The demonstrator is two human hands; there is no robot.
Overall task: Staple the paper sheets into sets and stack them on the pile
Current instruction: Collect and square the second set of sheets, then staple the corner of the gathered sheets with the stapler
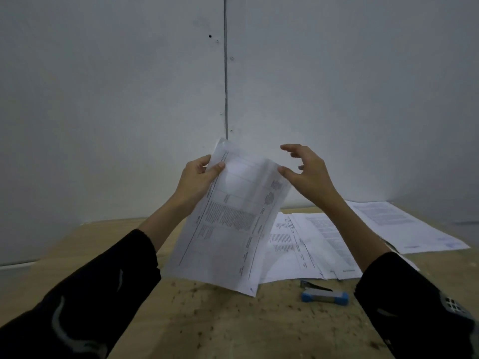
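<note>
- The left hand grips the held sheets by their upper left edge, thumb across the printed front and fingers curled behind.
- The right hand holds nothing. Its fingers are spread and loosely bent, and its thumb tip sits at the sheets' upper right edge; whether it touches the paper cannot be told.
- The held sheets hang tilted in the air above the middle of the tabletop, lower corner pointing at the wood without reaching it.
- Both forearms come out of black sleeves.
- A stapler, grey with blue ends, lies flat on the tabletop's right half, just on the near side of the loose sheets.
- The loose sheets are fanned out, overlapping, behind the stapler and partly hidden by the held sheets.
- A separate pile of printed paper lies toward the far right corner, close to the wall.
- The tabletop is speckled wood.
</note>
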